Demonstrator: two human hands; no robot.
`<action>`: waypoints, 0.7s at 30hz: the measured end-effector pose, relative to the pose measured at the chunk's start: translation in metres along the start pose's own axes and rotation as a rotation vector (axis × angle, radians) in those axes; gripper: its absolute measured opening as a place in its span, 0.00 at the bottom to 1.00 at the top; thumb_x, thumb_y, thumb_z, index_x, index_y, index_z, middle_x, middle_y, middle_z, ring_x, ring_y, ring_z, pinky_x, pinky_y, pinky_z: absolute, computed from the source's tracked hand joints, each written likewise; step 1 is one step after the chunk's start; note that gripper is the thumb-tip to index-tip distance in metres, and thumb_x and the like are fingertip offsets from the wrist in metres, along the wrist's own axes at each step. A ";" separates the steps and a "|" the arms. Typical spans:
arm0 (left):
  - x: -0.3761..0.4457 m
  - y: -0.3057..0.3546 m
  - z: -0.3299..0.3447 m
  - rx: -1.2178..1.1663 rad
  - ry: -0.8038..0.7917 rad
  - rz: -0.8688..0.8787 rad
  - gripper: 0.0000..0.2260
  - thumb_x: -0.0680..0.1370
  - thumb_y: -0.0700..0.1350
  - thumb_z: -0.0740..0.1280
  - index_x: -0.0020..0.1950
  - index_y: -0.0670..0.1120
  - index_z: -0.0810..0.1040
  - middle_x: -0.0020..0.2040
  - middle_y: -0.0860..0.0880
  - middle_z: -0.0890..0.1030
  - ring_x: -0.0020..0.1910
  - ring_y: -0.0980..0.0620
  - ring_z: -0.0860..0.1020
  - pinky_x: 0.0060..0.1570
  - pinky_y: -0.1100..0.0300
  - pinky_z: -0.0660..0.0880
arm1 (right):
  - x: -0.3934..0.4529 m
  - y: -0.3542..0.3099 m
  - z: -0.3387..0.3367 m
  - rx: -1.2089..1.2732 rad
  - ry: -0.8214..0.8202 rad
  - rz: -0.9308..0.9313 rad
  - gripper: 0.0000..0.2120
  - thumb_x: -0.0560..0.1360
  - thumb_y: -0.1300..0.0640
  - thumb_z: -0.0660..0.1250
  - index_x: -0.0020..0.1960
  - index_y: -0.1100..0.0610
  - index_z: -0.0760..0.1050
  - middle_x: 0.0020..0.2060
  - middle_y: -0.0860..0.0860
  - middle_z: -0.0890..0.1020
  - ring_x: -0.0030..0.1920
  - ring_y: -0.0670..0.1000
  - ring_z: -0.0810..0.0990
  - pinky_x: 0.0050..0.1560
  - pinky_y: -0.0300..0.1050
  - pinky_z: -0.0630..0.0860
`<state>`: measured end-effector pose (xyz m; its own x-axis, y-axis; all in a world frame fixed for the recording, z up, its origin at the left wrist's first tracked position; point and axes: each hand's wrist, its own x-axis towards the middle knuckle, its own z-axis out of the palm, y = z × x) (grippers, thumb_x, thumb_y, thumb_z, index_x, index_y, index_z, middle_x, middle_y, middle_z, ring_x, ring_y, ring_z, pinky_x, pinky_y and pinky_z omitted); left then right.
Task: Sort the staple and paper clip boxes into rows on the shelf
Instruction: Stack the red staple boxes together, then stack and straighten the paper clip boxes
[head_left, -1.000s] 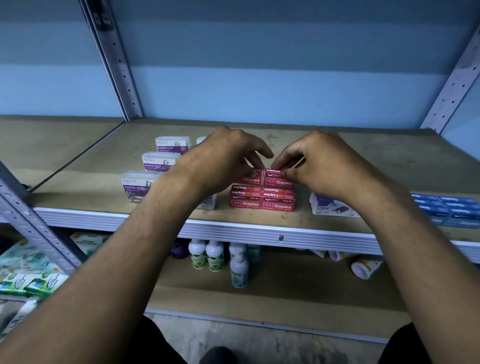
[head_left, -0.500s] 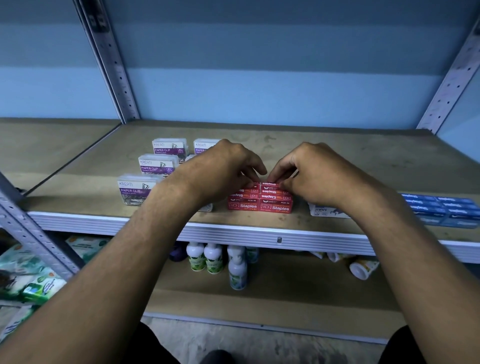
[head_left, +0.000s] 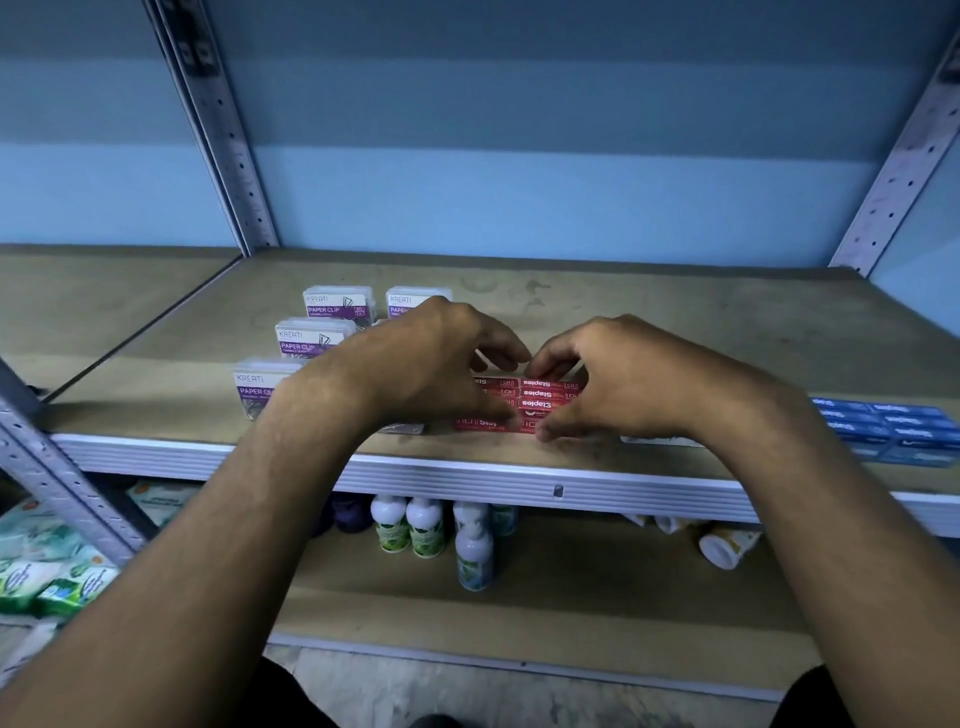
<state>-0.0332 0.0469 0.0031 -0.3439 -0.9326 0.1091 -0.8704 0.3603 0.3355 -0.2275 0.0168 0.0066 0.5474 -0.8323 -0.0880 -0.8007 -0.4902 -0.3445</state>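
From my remote view, the shelf board (head_left: 675, 332) carries paper clip boxes (head_left: 317, 340) in rows going back on the left, blue boxes (head_left: 893, 426) at the far right, and the red staple boxes (head_left: 540, 397) near the front edge, dead centre between my two hands. That red block runs long side left to right, so both hands bracket it evenly. My left hand (head_left: 431, 364) curls over its left end, and my right hand (head_left: 618, 379) pinches its right end, thumb at the front, fingers at the back.
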 end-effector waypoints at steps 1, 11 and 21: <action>0.000 0.001 0.001 0.009 -0.016 0.004 0.25 0.67 0.54 0.78 0.63 0.55 0.80 0.56 0.57 0.83 0.51 0.62 0.81 0.56 0.61 0.78 | 0.001 0.000 0.001 0.001 0.008 0.002 0.27 0.65 0.46 0.81 0.63 0.45 0.80 0.54 0.42 0.83 0.51 0.43 0.80 0.53 0.42 0.78; 0.000 -0.004 0.008 -0.011 0.009 0.044 0.29 0.68 0.50 0.78 0.67 0.56 0.75 0.57 0.57 0.83 0.55 0.61 0.80 0.57 0.60 0.77 | 0.004 -0.004 0.002 -0.040 0.040 0.009 0.25 0.65 0.46 0.81 0.61 0.43 0.81 0.54 0.43 0.83 0.50 0.45 0.80 0.53 0.45 0.79; -0.031 -0.034 -0.026 0.066 0.319 -0.060 0.23 0.71 0.53 0.75 0.65 0.56 0.77 0.57 0.59 0.83 0.53 0.65 0.77 0.54 0.67 0.75 | 0.020 -0.025 -0.003 0.145 0.261 -0.186 0.20 0.71 0.44 0.76 0.62 0.41 0.79 0.55 0.37 0.82 0.49 0.35 0.79 0.52 0.35 0.76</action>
<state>0.0167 0.0631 0.0126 -0.1724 -0.9078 0.3823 -0.9103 0.2951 0.2904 -0.1972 0.0122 0.0163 0.5849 -0.7794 0.2246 -0.6396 -0.6135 -0.4633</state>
